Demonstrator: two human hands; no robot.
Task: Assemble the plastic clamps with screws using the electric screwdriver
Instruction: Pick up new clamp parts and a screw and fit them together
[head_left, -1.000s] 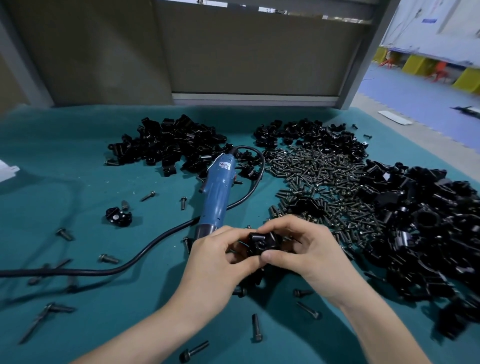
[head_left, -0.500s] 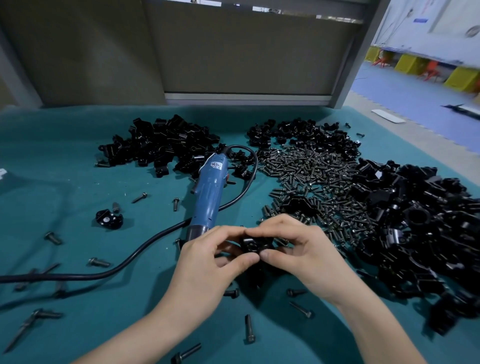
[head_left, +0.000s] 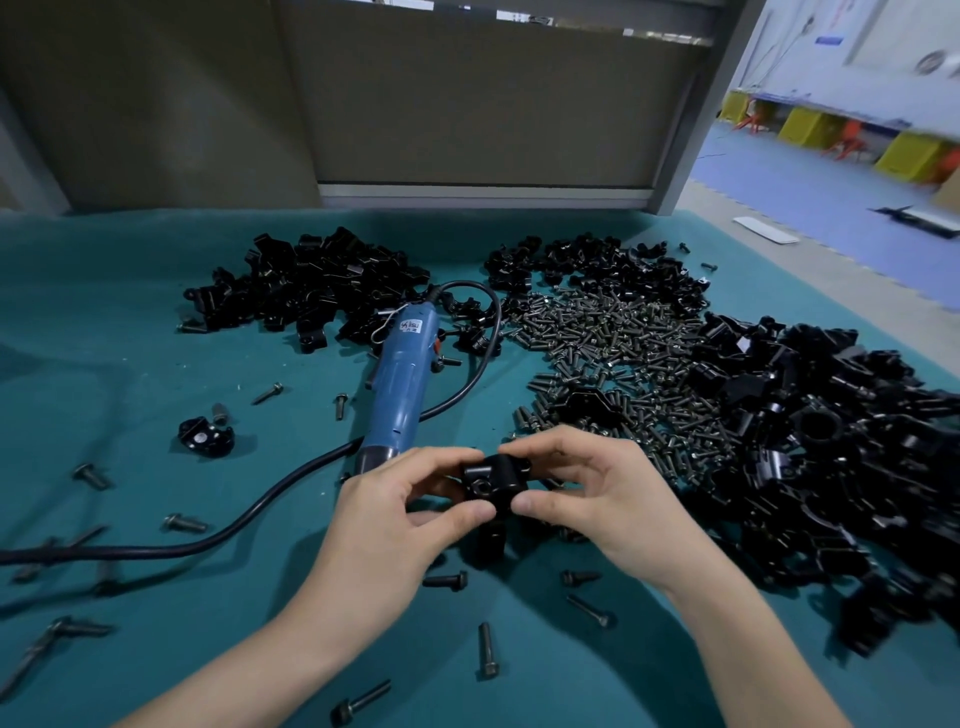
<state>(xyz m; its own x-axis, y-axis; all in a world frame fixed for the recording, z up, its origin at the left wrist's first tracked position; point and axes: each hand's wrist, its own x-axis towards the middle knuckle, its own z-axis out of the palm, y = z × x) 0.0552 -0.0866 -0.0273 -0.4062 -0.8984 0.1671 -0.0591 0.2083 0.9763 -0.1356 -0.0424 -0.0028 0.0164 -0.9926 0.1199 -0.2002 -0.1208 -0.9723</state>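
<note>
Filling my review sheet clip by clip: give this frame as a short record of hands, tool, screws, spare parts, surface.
left hand: pinches black plastic clamp, left side
right hand: pinches same clamp, right side
clamp: raised above table, round hole facing camera
tool: blue electric screwdriver, black cord, lying on table, not held
screws: heap of dark metal screws right of screwdriver; loose screws near hands
spare parts: black clamp piles, back left and far right
surface: teal cloth-covered table
</note>
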